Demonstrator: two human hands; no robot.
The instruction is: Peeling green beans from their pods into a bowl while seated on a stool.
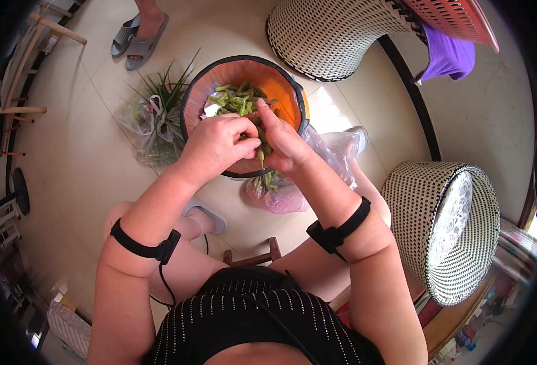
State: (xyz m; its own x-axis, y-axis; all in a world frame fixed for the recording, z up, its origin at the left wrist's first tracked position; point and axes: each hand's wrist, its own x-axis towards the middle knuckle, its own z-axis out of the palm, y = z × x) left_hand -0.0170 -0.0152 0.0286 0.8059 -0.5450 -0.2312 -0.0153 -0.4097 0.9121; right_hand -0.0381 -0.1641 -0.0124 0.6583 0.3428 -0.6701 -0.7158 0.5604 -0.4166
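Both my hands are over a round orange bin point(291, 98) with a dark rim. Several green bean pods point(263, 142) lie in my right hand point(284, 139), its thumb raised towards the bin's far side. My left hand point(223, 140) meets it from the left, and its thumb and fingertips pinch at a pod there. The fingers partly hide what is between them. Inside the bin is a heap of green pods or hulls point(236, 98), with a scrap of white paper point(211, 110) at its left edge. Below the bin's near rim sits a pinkish plastic bag point(277, 198) with more green pods.
Left of the bin, a clear plastic bag point(156, 141) holds long green leaves point(170, 91). Another person's feet in grey slippers point(145, 43) stand beyond it. Woven chairs point(328, 39) are at the far right and near right, one with a purple cloth point(448, 52) beside it.
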